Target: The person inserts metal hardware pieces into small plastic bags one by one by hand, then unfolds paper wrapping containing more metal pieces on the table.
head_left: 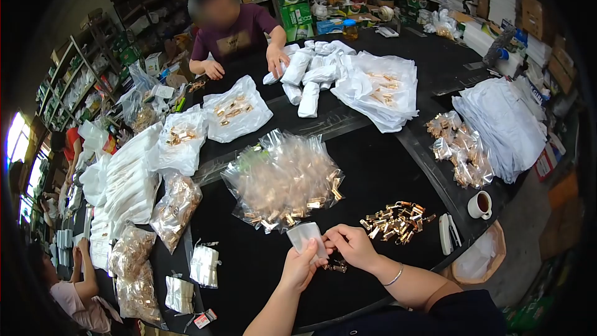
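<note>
My left hand (300,269) is closed around a small translucent plastic bag (305,236), thumb lying across its front. Just to the right, my right hand (353,246) has its fingers curled together close to the bag's edge; what they pinch, if anything, is hidden. A few gold metal clasps (336,266) lie on the black table under my hands. Further right is a loose heap of similar gold clasps (398,221). Beyond my hands rises a big mound of clear bags (280,177) with gold pieces inside.
A white stapler (445,234) and a cup of dark drink (479,204) stand at the right. Bundles of small bags (204,266) lie left. Opposite, a person in a purple shirt (233,40) touches white wrapped packets (309,98). White sheets (500,124) are stacked far right.
</note>
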A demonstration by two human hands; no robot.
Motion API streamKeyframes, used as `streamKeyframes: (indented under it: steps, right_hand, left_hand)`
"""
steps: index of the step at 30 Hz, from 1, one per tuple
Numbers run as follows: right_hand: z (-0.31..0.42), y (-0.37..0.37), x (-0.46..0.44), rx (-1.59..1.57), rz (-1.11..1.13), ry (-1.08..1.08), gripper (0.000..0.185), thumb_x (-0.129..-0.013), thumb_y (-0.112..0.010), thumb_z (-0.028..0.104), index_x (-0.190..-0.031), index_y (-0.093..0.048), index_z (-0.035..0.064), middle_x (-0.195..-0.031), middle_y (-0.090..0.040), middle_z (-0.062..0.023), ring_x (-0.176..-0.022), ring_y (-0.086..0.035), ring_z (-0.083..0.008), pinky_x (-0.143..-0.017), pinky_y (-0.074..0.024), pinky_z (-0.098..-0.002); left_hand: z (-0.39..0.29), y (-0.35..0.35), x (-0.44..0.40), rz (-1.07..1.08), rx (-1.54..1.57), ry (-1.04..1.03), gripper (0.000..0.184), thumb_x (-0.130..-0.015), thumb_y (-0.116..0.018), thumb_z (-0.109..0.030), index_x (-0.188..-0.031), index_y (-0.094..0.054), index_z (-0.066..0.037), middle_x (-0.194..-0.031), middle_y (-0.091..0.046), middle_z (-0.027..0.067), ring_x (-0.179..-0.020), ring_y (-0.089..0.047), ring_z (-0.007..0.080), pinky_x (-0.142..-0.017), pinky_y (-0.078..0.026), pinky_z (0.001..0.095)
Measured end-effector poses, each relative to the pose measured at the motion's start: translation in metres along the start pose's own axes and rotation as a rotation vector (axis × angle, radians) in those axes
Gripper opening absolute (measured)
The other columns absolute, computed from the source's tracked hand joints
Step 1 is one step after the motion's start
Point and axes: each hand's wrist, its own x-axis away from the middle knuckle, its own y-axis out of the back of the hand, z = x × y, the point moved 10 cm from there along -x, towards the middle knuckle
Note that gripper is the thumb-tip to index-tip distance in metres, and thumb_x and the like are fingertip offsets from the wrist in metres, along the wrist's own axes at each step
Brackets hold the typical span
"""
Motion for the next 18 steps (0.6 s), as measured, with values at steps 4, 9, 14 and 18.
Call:
streamKeyframes:
  steps: [4,9,14,18]
  right_hand:
    - [-0.005,-0.001,-0.001,0.046,0.001,0.006,0.02,-0.096,-0.057,0.015,-0.094,-0.067,-0.0019,-0.081,-0.07,-0.0092,-0.067,-0.067,-0.0141,-0.062,-0.0524,-0.026]
    - [-0.001,-0.006,-0.001,0.186,0.101,-0.009,0.018,-0.092,-0.064,0.02,-0.093,-0.068,0.0025,-0.082,-0.067,-0.0066,-0.069,-0.064,-0.0162,-0.061,-0.051,-0.0276]
    - [0.023,-0.015,0.0,0.378,0.22,0.156,0.021,-0.086,-0.071,0.026,-0.093,-0.069,0.0062,-0.086,-0.062,-0.0046,-0.08,-0.061,-0.0194,-0.07,-0.0497,-0.0302]
    - [0.023,-0.031,0.013,0.59,0.325,0.337,0.028,-0.08,-0.075,0.033,-0.091,-0.068,0.0087,-0.086,-0.058,-0.0036,-0.086,-0.056,-0.0223,-0.078,-0.0459,-0.0336]
  left_hand:
    - [-0.006,0.005,0.0,-0.043,0.029,-0.063,0.031,-0.101,-0.051,-0.025,-0.115,-0.057,0.002,-0.104,-0.067,0.0126,-0.09,-0.066,0.0168,-0.068,-0.053,0.0253]
    - [-0.017,0.017,0.0,-0.134,0.102,-0.12,0.024,-0.097,-0.058,-0.02,-0.111,-0.058,-0.001,-0.096,-0.066,0.0099,-0.08,-0.063,0.0157,-0.064,-0.049,0.0248]
    - [-0.026,0.028,-0.004,-0.124,0.059,-0.232,0.016,-0.093,-0.064,-0.014,-0.105,-0.06,-0.003,-0.091,-0.064,0.0063,-0.073,-0.057,0.0118,-0.063,-0.045,0.023]
    - [-0.031,0.032,-0.002,-0.15,0.058,-0.288,0.012,-0.091,-0.066,-0.011,-0.099,-0.062,-0.003,-0.089,-0.063,0.0046,-0.071,-0.056,0.0106,-0.063,-0.043,0.022]
